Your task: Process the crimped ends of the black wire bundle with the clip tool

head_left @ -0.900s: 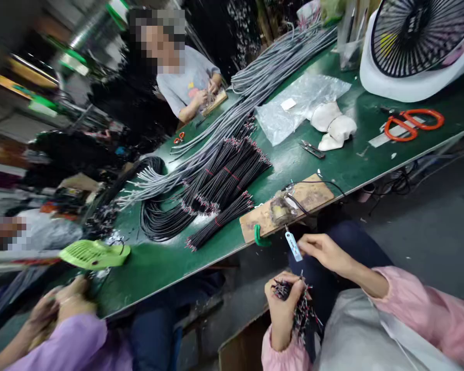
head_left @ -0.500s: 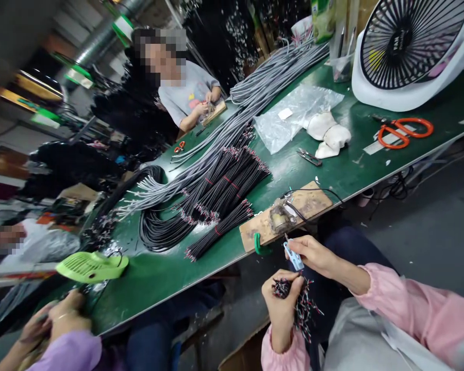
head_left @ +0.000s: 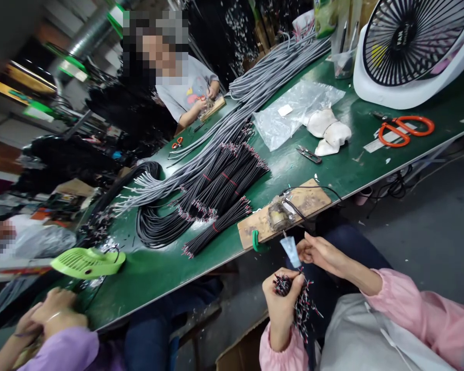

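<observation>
Beside a green worktop, near side, a bundle of thin red, white and black wire ends is clenched in the left hand's grip. Right of a blurred pale-blue plastic piece by a stained wooden board, the right hand is loosely curled, its grip released.

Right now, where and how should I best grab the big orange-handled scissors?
Probably by the orange handles, coming from your right: the scissors lie flat, wide loops on that side, while the dark blades point left.
</observation>
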The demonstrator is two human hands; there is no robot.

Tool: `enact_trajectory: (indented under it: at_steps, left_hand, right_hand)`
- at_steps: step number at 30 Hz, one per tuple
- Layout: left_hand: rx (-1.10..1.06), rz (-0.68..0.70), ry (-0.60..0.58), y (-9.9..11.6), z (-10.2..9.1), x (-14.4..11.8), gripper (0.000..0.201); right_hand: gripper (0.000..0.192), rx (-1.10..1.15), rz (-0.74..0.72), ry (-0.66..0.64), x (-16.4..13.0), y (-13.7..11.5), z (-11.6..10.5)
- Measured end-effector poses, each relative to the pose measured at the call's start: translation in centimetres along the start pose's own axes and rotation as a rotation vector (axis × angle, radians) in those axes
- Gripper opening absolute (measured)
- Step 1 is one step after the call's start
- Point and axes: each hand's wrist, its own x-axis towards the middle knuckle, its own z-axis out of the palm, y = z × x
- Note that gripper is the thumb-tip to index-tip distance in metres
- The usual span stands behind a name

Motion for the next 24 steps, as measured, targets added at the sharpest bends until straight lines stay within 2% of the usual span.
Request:
enact_trajectory:
  at_steps: [3, 5, 8, 10, 13, 15, 19, 24]
  left_hand:
    - [-0.05, -0.02, -0.034, 0.2, 0.2, -0.4, 0.021]
    - [-0.141, -0.109, -0.035, 0.0, 0.4, -0.8, 0.029]
    - [-0.233, -0.268, -0.029, -0.9, 1.1, -1.5, 0.034]
    - [-0.22, -0.307, -0.016, -1.7, 1.5, -2.0, 0.033]
    - [-0.153, -0.263, 0.083, -2.5, 1.9, -2.2, 0.034]
    - [-0.102, -0.218, 0.091, -2.5, 2.1, -2.2, 0.033]
    - [-0.105, -0.173, 0.028, -1.9, 2.1, -2.1, 0.026]
    - [-0.248, -0.172, 0.053, -1.8, 2.1, -2.4, 0.021]
  right_hand:
    - [0.036, -0.241, -0.053, 0.042, -1.3, -0.2, -0.8]
    - [0.03, -0.388, -0.08, 0.057, -2.1, -0.4, -0.9]
    - [0.025, -0.561, -0.157, 0.027, -3.2, -1.0, 0.0]
    - [0.02, -0.695, -0.249, -0.036, -3.8, -1.6, 1.1]
    - [0.01, -0.882, -0.399, -0.099, -4.5, -2.7, 2.7]
    - [0.009, -0.964, -0.458, -0.082, -4.7, -3.2, 3.3]
    - [0.011, -1.036, -0.436, -0.008, -4.7, -3.4, 3.0]
    - [0.011, -0.981, -0.421, 0.007, -4.7, -2.4, 1.6]
